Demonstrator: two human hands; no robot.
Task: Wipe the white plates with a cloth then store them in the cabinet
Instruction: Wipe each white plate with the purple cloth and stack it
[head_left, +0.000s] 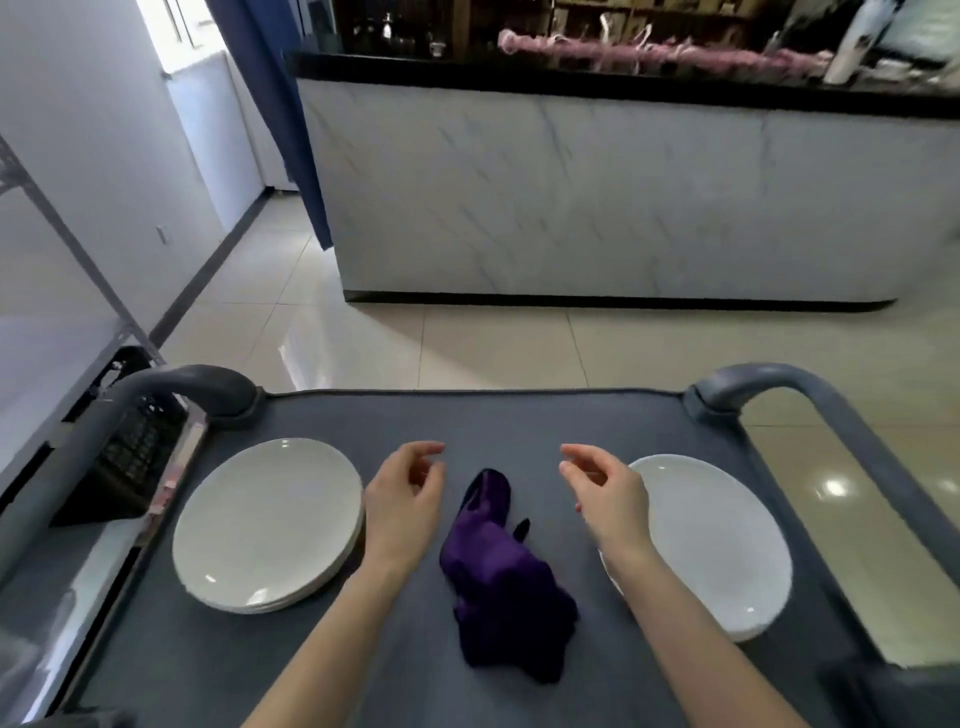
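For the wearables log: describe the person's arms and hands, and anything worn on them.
The left hand and the right hand are bare: no gloves. No ring, watch or bracelet shows. The forearms are uncovered down to the bottom edge of the view; no sleeve is in sight.

No legible text, label, brand, number or sign anywhere.
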